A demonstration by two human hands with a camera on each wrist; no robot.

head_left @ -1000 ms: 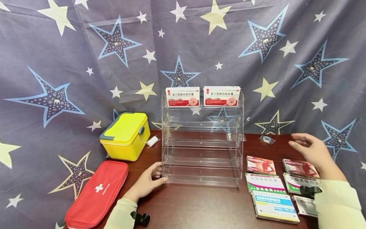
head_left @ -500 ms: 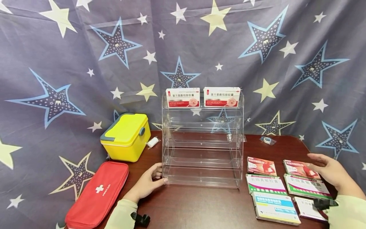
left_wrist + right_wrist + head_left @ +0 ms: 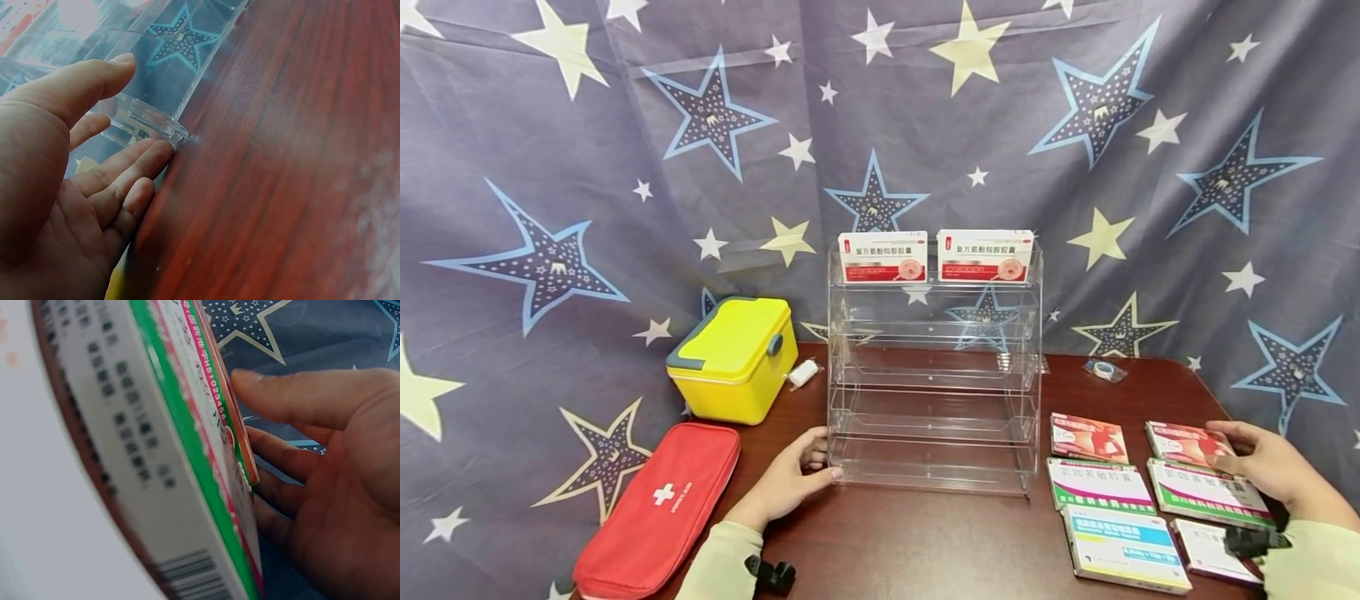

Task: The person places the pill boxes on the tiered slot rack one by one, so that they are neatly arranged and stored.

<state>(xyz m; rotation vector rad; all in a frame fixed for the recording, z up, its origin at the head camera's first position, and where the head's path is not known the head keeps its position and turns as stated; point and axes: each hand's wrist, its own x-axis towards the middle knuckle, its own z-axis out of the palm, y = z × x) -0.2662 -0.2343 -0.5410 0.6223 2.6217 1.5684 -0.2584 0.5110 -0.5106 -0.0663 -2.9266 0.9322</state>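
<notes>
A clear tiered acrylic display rack (image 3: pixel 928 425) stands mid-table, with two white-and-red medicine boxes (image 3: pixel 883 260) upright on its top tier. My left hand (image 3: pixel 790 477) rests against the rack's lower left side. In the left wrist view, its relaxed fingers (image 3: pixel 147 159) touch a lower rack corner, palm unfilled. My right hand (image 3: pixel 1273 467) has thumb and fingers about the right end of a red medicine box (image 3: pixel 1183 442), which lies flat on the table. The right wrist view shows the thumb (image 3: pixel 256 387) at this box's edge; part of the fingers is hidden behind it.
Several medicine boxes lie in two columns at right, including a green-and-white one (image 3: pixel 1206 492) and a blue-and-white one (image 3: pixel 1123 546). A yellow case (image 3: pixel 730 362) and a red first-aid pouch (image 3: pixel 658 508) are at left. A wrapped tape roll (image 3: pixel 1105 370) lies behind, before a starry curtain.
My right hand has moved right and down from above the boxes to the far-right red medicine box, its thumb and fingers now about that box. The left hand stays at the rack.
</notes>
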